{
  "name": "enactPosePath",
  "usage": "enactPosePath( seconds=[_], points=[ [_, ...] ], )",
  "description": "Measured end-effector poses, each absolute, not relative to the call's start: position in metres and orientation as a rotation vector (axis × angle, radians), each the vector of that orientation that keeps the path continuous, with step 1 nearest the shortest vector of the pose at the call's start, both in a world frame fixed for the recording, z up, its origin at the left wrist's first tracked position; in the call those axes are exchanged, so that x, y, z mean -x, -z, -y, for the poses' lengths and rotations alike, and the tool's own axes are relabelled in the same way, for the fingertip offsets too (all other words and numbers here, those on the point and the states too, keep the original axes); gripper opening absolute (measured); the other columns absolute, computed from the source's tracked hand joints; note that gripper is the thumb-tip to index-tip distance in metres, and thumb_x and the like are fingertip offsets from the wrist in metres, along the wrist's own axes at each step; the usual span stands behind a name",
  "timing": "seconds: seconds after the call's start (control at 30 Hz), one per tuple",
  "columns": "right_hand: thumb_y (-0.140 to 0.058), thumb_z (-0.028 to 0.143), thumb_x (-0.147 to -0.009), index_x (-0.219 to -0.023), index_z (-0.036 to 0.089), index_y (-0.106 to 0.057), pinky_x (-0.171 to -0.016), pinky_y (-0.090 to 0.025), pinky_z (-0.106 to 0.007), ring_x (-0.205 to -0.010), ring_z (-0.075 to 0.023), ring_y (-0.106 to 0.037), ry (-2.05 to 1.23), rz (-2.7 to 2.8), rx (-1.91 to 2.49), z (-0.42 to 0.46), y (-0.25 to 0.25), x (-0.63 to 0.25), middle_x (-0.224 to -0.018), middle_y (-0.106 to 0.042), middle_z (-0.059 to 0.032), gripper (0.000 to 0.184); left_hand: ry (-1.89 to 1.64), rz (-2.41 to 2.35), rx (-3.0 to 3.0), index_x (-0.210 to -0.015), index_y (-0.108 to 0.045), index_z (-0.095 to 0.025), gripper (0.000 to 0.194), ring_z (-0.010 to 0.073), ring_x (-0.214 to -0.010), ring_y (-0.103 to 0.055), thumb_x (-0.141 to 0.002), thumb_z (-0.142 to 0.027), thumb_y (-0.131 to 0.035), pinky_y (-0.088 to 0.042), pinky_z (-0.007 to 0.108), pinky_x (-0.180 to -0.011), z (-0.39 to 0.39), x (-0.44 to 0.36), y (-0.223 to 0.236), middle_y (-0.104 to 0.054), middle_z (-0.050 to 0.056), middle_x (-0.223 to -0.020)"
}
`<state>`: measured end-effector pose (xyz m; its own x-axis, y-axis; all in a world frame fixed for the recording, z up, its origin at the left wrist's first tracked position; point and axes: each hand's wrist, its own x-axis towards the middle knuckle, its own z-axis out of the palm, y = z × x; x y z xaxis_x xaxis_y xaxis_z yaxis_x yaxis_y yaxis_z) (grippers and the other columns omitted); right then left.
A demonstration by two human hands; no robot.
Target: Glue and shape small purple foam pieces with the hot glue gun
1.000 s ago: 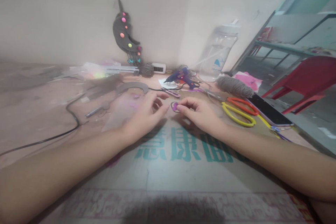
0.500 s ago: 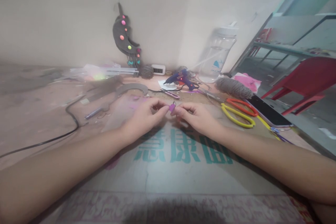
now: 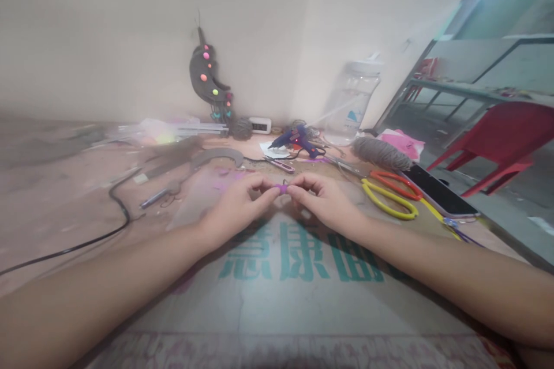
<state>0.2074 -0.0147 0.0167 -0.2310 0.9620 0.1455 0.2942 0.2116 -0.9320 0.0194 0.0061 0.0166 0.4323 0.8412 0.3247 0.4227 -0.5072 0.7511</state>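
Observation:
Between my fingertips is a small purple piece [image 3: 282,189] with a thin dark loop standing up from it; its exact kind is too small to make out. My left hand [image 3: 246,199] pinches it from the left with thumb and forefinger. From the right, my right hand [image 3: 318,199] closes thumb and forefinger on its other end. Both hands hover over a mat with green lettering [image 3: 303,253]. Just beyond them lie a pink utility knife [image 3: 279,165] and a blue glue gun [image 3: 296,139] with a red light.
Right of my hands are scissors with red and yellow handles [image 3: 392,193], a phone [image 3: 441,190], grey yarn [image 3: 383,153] and a water bottle [image 3: 352,104]. A decorated grey moon [image 3: 203,72] hangs on the wall. At left runs a black cable [image 3: 125,213]; behind stands a small clock [image 3: 260,125].
My fingers have closed further over the purple piece, so less of it shows. The whole view has shifted slightly, with the scene sitting lower now.

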Motion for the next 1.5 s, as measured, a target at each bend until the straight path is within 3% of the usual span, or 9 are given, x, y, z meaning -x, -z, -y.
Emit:
enactPosePath(
  seconds=[0.17,0.4,0.53,0.63,0.87,1.07,1.23,1.4,1.5],
  points=[
    [-0.054,0.031,-0.088,-0.094,0.019,-0.056,-0.052,-0.038,-0.024,-0.052,-0.0097,-0.048,-1.025,1.724,1.129,0.011,-0.012,-0.210,-0.065,-0.054,0.0048,0.013,-1.037,-1.126,-2.046,-0.079,-0.064,-0.019,0.021,0.0169,-0.075,-0.060,-0.089,-0.034,-0.053,-0.047,0.028,-0.071,-0.008,-0.019,-0.019,-0.067,0.000,-0.076],
    [-0.054,0.025,-0.089,-0.138,0.018,-0.043,-0.062,-0.041,-0.025,-0.066,-0.0125,-0.051,-0.733,1.771,1.089,0.001,-0.011,-0.219,-0.072,-0.052,0.0040,0.050,-1.035,-1.076,-2.079,-0.083,-0.064,-0.020,0.020,0.0169,-0.080,-0.062,-0.091,-0.034,-0.052,-0.047,0.028,-0.076,-0.008,-0.017,-0.014,-0.069,0.000,-0.083],
    [-0.056,0.030,-0.088,-0.100,0.016,-0.067,-0.060,-0.041,-0.025,-0.061,-0.0125,-0.052,-0.831,1.924,1.256,0.003,-0.012,-0.217,-0.068,-0.059,0.0014,0.021,-1.047,-1.096,-2.103,-0.085,-0.064,-0.020,0.019,0.0174,-0.084,-0.062,-0.091,-0.034,-0.053,-0.046,0.029,-0.079,-0.007,-0.017,-0.014,-0.069,0.001,-0.087],
    [-0.054,0.030,-0.090,-0.079,0.017,-0.067,-0.062,-0.041,-0.026,-0.065,-0.0137,-0.056,-0.752,2.088,1.263,0.010,-0.016,-0.215,-0.071,-0.065,-0.0013,0.022,-1.077,-1.134,-2.094,-0.084,-0.064,-0.020,0.022,0.0178,-0.083,-0.062,-0.091,-0.037,-0.052,-0.047,0.030,-0.079,-0.010,-0.018,-0.013,-0.070,0.001,-0.086],
    [-0.048,0.024,-0.093,-0.098,0.020,-0.065,-0.073,-0.042,-0.030,-0.079,-0.0187,-0.059,-0.118,2.205,1.164,-0.005,-0.042,-0.239,-0.088,-0.069,-0.0056,0.018,-1.069,-1.146,-2.030,-0.088,-0.064,-0.020,0.026,0.0183,-0.081,-0.063,-0.092,-0.041,-0.049,-0.048,0.029,-0.073,-0.013,-0.016,-0.009,-0.070,0.002,-0.088],
    [-0.044,0.013,-0.085,-0.102,0.018,-0.060,-0.078,-0.043,-0.032,-0.090,-0.0209,-0.059,-0.101,2.047,1.264,-0.051,-0.039,-0.284,-0.102,-0.064,-0.0081,0.023,-1.040,-1.138,-2.015,-0.086,-0.064,-0.020,0.023,0.0176,-0.079,-0.062,-0.092,-0.038,-0.050,-0.046,0.028,-0.070,-0.013,-0.017,-0.010,-0.069,0.001,-0.084],
    [-0.055,0.028,-0.086,-0.100,0.016,-0.064,-0.068,-0.042,-0.031,-0.067,-0.0176,-0.055,-0.093,1.948,1.566,-0.066,-0.029,-0.295,-0.077,-0.064,-0.0043,0.021,-1.038,-1.128,-1.990,-0.086,-0.064,-0.019,0.022,0.0169,-0.077,-0.061,-0.091,-0.036,-0.051,-0.046,0.027,-0.069,-0.013,-0.018,-0.009,-0.068,0.001,-0.083],
    [-0.061,0.026,-0.084,-0.129,0.009,-0.053,-0.084,-0.048,-0.032,-0.093,-0.0202,-0.063,-0.162,1.953,1.572,-0.091,-0.028,-0.291,-0.115,-0.066,-0.0157,0.049,-1.007,-1.112,-1.963,-0.085,-0.063,-0.017,0.023,0.0159,-0.077,-0.059,-0.092,-0.035,-0.050,-0.045,0.027,-0.069,-0.011,-0.018,-0.009,-0.066,0.002,-0.083],
    [-0.065,0.032,-0.083,-0.129,0.010,-0.055,-0.086,-0.048,-0.031,-0.099,-0.0202,-0.064,-0.222,2.009,1.582,-0.112,-0.027,-0.284,-0.119,-0.066,-0.0156,0.052,-1.001,-1.125,-1.942,-0.085,-0.063,-0.017,0.022,0.0161,-0.078,-0.059,-0.091,-0.033,-0.050,-0.044,0.027,-0.071,-0.011,-0.018,-0.010,-0.066,0.002,-0.083]
  ],
)
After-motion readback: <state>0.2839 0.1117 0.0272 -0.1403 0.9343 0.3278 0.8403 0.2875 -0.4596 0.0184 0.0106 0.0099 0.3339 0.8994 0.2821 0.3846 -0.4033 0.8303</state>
